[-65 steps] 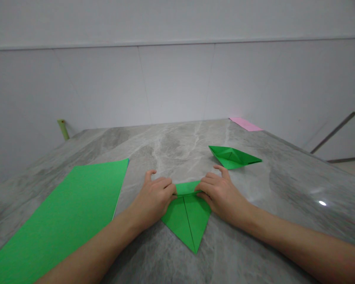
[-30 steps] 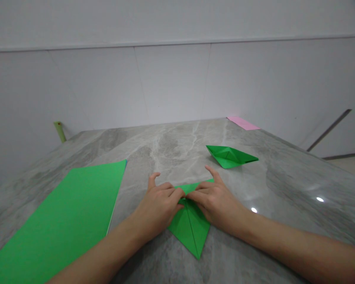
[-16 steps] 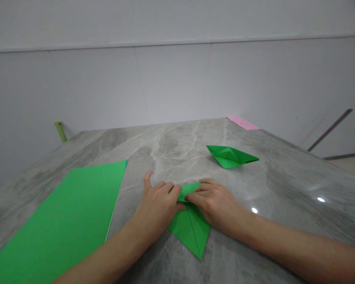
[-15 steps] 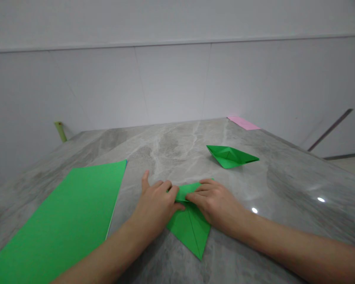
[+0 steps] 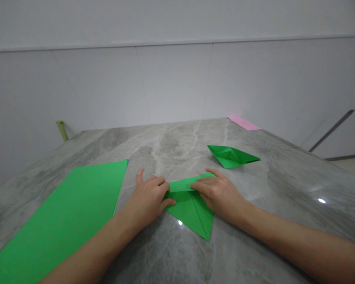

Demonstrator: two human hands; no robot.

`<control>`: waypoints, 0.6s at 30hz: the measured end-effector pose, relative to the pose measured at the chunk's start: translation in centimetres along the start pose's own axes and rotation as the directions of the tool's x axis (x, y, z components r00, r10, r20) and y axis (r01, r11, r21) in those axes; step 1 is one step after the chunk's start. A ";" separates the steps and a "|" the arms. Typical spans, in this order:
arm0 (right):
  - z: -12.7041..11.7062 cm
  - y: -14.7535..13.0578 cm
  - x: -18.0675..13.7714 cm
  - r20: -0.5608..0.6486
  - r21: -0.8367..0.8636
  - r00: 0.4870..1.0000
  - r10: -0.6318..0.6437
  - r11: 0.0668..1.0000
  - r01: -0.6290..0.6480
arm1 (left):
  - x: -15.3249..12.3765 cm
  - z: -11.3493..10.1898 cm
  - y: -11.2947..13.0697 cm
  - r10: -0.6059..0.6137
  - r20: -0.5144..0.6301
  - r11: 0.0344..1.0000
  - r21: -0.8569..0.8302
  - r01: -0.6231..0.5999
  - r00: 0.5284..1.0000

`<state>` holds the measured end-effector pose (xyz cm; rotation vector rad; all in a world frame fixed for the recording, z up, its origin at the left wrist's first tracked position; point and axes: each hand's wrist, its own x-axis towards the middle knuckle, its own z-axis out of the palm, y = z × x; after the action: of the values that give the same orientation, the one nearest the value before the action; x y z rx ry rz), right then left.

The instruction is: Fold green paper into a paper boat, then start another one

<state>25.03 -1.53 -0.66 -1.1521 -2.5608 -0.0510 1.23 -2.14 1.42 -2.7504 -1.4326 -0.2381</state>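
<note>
A partly folded green sheet of paper (image 5: 192,211) lies on the marble-patterned table, its point toward me and a crease down its middle. A folded band runs along its far edge. My left hand (image 5: 150,195) pinches the left end of that band between thumb and fingers, with one finger raised. On the right part of the band, the fingertips of my right hand (image 5: 220,193) press down, closed together on the paper. Beyond my right hand sits a green folded paper boat (image 5: 232,157), touched by neither hand.
Large green paper sheets (image 5: 73,209) lie stacked at the left, under my left forearm. A pink paper (image 5: 245,123) rests at the table's far right corner. Behind the grey table (image 5: 162,146) stands a white wall (image 5: 171,83), with a yellow-green strip (image 5: 62,130) at the left.
My hands have moved apart along the folded band, the left one leftward. The paper's near point has shifted away from me and slightly right. More of the band shows between my hands.
</note>
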 end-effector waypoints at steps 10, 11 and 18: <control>0.1 -0.5 -0.3 -0.008 0.077 0.999 -0.036 0.996 0.036 | -0.1 -0.2 0.5 0.051 0.010 0.998 -0.036 -0.051 0.999; 0.1 -0.5 -0.3 -0.006 0.080 0.999 -0.039 0.996 0.039 | -0.1 -0.2 0.6 0.059 0.013 0.997 -0.045 -0.059 0.998; 0.0 -0.5 -0.3 -0.167 0.018 0.985 -0.033 0.999 0.037 | -0.5 0.3 0.7 0.018 -0.118 0.997 -0.069 -0.026 0.993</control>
<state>24.86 -2.10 -0.74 -1.0490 -2.4283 -0.1235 1.59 -2.93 1.12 -2.7532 -1.3901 -0.4494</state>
